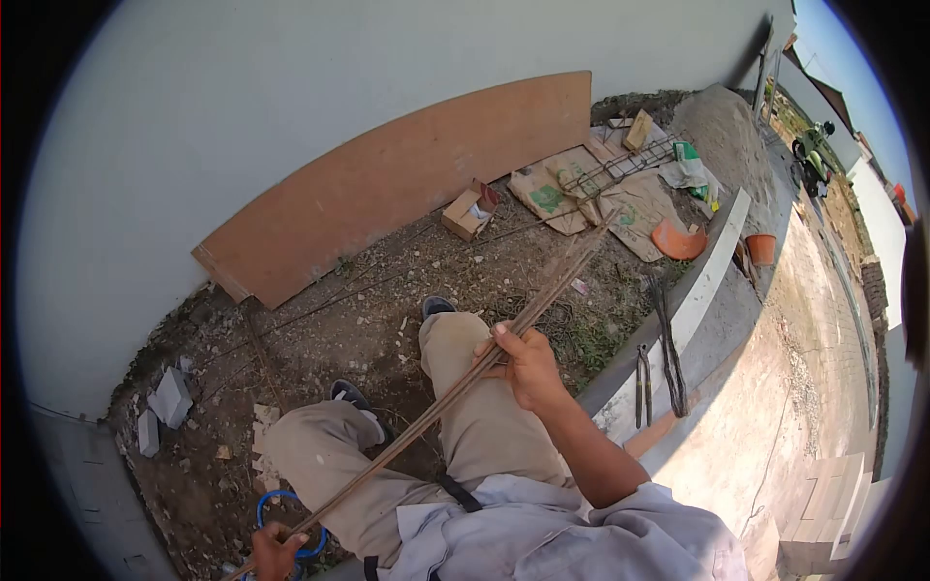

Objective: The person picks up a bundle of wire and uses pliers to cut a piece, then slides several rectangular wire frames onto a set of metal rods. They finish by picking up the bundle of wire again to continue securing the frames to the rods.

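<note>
A bundle of long, thin, rusty-brown rods [426, 418] runs slantwise across my lap, from the lower left up to the right. My right hand [528, 368] is closed around its middle above my knee, thumb on top. Lower down, my left hand [276, 554] grips the same bundle near the bottom edge of the view. To the right of my right arm, pincers [643, 385] lie on a concrete ledge [620, 407]. Beside them is a bundle of dark tie wire [670, 353].
A brown board [417, 184] leans on the pale wall [291, 87]. Beyond my feet are a small cardboard box [467, 215], paper sacks [630, 213], a rebar frame [620, 167], an orange bucket [760, 249] and a sand heap [722, 121]. Grey blocks [171, 399] sit at left.
</note>
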Demonstrator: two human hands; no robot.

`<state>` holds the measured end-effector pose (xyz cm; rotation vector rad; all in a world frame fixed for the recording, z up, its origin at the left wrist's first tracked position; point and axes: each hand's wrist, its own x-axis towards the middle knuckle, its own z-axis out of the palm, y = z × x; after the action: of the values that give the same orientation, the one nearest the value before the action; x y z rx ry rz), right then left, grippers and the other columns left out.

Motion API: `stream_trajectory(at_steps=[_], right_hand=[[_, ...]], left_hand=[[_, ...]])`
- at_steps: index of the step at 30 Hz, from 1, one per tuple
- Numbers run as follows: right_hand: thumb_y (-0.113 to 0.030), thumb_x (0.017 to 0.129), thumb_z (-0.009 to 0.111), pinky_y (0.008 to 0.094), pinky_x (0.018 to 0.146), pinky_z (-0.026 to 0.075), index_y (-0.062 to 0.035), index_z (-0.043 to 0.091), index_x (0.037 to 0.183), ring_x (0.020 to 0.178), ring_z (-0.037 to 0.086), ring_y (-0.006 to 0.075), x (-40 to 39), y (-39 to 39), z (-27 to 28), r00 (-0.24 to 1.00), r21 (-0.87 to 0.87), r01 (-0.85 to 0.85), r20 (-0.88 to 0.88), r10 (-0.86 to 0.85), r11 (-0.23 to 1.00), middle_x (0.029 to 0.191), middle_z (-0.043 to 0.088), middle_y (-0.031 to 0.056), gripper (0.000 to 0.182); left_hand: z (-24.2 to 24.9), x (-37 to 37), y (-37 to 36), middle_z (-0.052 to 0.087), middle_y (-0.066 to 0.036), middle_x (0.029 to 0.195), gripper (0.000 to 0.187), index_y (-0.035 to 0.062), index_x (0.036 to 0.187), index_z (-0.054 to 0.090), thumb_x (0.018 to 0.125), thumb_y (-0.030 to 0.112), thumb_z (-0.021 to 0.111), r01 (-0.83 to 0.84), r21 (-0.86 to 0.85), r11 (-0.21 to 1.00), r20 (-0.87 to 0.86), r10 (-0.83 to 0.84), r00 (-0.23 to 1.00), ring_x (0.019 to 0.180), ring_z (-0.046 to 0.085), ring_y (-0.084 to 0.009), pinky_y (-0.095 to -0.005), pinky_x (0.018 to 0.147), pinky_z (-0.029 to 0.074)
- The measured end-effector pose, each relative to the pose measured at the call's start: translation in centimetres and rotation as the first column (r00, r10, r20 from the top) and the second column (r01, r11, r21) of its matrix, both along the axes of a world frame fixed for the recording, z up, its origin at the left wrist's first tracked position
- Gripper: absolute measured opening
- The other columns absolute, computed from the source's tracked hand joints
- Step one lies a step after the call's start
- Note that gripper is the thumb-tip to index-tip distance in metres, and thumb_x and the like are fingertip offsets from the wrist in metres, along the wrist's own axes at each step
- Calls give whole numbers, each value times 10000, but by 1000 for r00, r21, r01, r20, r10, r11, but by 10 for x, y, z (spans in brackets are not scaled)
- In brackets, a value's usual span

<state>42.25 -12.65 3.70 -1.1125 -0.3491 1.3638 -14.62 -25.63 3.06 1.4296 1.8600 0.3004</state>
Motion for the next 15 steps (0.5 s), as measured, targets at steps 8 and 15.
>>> stream_trajectory(at_steps=[8, 15], right_hand=[[-282, 1061, 618, 460, 710, 648, -75, 612, 1087, 823, 738, 287, 46, -6, 4, 991, 159, 123, -73, -112, 980, 929, 733, 150, 209], [-280, 1074, 618, 416, 728, 644, -97, 631, 1125, 825, 713, 224, 78, 9, 11, 991, 241, 131, -11, -132, 962, 957, 717, 107, 191]], left_hand=[[58, 59, 62, 704, -134, 743, 330, -7, 854, 748, 727, 246, 917, 158, 177, 971, -116, -139, 984, 663, 662, -254, -384, 634, 510], [76, 66, 77, 705, -185, 772, 467, 11, 940, 758, 862, 469, 815, 336, 156, 929, -130, -318, 939, 758, 687, -373, -458, 714, 526]])
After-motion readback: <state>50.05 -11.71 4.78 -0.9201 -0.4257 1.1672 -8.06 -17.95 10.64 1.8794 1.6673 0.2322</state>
